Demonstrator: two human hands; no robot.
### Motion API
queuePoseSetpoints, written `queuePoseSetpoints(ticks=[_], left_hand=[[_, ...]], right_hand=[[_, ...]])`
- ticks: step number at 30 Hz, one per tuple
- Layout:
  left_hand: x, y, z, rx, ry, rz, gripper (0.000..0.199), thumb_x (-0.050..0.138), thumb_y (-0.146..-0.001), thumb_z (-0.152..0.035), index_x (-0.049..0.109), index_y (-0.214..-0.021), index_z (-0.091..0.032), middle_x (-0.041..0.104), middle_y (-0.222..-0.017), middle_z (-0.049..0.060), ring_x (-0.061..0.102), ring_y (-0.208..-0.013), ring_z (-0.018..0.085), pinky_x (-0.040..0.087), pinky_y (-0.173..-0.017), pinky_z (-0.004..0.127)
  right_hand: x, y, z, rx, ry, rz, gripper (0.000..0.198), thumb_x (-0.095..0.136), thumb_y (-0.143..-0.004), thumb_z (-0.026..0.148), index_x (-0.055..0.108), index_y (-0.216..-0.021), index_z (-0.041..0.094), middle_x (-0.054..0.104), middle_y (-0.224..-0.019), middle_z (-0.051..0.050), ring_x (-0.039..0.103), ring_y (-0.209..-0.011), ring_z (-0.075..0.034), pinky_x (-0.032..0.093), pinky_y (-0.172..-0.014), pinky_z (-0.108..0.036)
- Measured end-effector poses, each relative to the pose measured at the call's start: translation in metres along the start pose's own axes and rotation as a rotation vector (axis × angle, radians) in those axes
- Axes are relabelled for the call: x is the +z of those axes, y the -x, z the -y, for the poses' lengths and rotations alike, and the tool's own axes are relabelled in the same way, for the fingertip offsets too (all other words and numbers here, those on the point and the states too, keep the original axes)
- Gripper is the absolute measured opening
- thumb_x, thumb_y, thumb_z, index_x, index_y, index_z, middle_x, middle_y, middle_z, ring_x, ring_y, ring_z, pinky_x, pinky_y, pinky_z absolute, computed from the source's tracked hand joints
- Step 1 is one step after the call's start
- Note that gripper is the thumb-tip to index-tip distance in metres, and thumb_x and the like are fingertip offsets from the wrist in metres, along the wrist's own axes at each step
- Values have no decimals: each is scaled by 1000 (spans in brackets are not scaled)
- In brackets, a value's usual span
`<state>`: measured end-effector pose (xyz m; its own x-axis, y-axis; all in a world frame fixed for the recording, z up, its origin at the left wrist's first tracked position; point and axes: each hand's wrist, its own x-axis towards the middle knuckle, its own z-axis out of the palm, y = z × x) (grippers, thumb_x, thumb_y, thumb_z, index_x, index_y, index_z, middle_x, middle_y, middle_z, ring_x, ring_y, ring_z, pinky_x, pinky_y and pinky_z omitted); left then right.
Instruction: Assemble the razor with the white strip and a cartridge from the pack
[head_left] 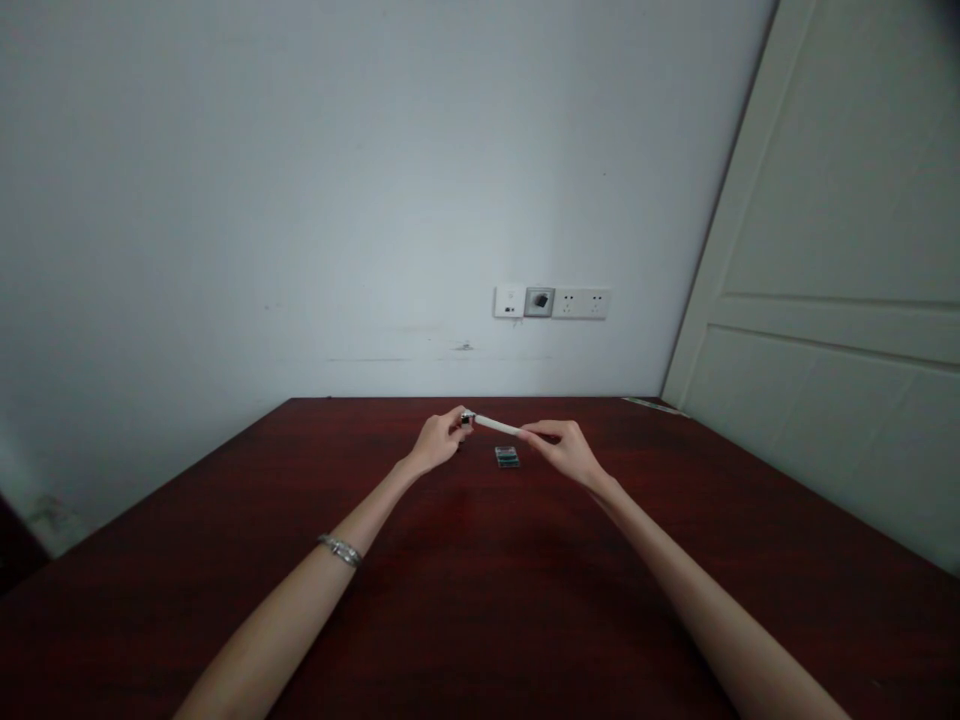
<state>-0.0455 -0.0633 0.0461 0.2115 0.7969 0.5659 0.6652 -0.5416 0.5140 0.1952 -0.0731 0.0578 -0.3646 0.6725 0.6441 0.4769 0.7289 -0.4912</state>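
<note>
My left hand (438, 442) is closed, with a small silver-and-dark piece (466, 417) pinched at its fingertips; its kind is too small to make out. A slim white stick (496, 425) runs from that piece to my right hand (568, 450). The stick slants down to the right, its right end gripped between my right thumb and fingers. Whether the stick touches the small piece I cannot tell. Just below the stick, a small flat clear pack (507, 457) with a dark green band lies on the dark red table (480, 580).
The table's far edge meets a pale wall (375, 200) carrying a row of sockets (581, 304). A light panelled door (840, 240) stands along the right side. A thin pale strip (654, 406) lies near the far right corner. A silver bracelet (341, 549) circles my left forearm.
</note>
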Motion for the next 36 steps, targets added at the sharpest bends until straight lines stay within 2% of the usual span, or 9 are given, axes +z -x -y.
queuePoseSetpoints(ticks=[5,12,18,24,26,30,32,34,36], left_hand=[[-2,3,-7,12,-58,44,14,50,-77,-20,61,-86,-20,56,-60,-3,47,-53,11,33,-57,19],[-6,2,-7,-30,-6,6,10,53,-77,-22,62,-82,-21,60,-64,-1,53,-60,13,35,-61,20],[-4,2,-8,15,-118,39,14,49,-78,-21,61,-85,-21,58,-62,-3,49,-56,12,33,-59,19],[-6,3,-8,-19,-78,29,13,49,-79,-25,61,-84,-22,60,-64,-1,53,-61,14,35,-62,20],[-5,3,-7,-29,-53,34,12,51,-79,-25,61,-84,-22,60,-65,-1,54,-63,15,36,-63,21],[-1,4,-6,-25,-31,59,13,53,-77,-25,61,-87,-21,60,-64,-1,53,-59,14,36,-60,20],[0,4,-7,-23,-39,64,16,53,-77,-24,61,-90,-20,59,-63,-1,51,-57,13,35,-57,20],[1,5,-7,-26,-46,69,16,54,-76,-24,61,-90,-20,58,-61,-2,50,-55,12,34,-56,20],[2,5,-7,-42,-31,70,14,55,-74,-24,61,-87,-20,57,-60,-2,50,-55,12,35,-55,20]], right_hand=[[8,0,11,-28,31,25,28,52,-81,46,72,-88,27,71,-90,-3,65,-81,-21,48,-70,-29],[-9,0,-14,70,-10,-40,30,56,-78,45,73,-85,22,72,-86,-5,66,-78,-24,49,-69,-32],[4,-1,0,26,-19,40,27,55,-78,45,73,-86,26,71,-90,-2,66,-83,-23,49,-72,-31],[-11,-1,-27,112,2,-27,30,56,-77,47,73,-86,23,71,-89,-6,65,-85,-26,49,-74,-34],[-13,-1,-29,125,-67,-9,34,55,-77,47,72,-91,20,72,-84,-6,65,-80,-24,49,-70,-33],[-6,-2,-12,89,-240,119,46,52,-81,42,58,-118,15,69,-64,-3,61,-56,-15,48,-57,-27],[-1,-2,-3,53,-268,113,44,51,-83,39,57,-119,16,71,-74,-4,61,-60,-15,49,-60,-28],[1,-3,1,14,-258,97,37,50,-83,37,62,-113,19,70,-93,-7,64,-73,-17,50,-67,-30],[0,-3,2,-33,-240,149,34,50,-83,36,65,-108,20,67,-105,-6,64,-85,-20,50,-74,-32]])
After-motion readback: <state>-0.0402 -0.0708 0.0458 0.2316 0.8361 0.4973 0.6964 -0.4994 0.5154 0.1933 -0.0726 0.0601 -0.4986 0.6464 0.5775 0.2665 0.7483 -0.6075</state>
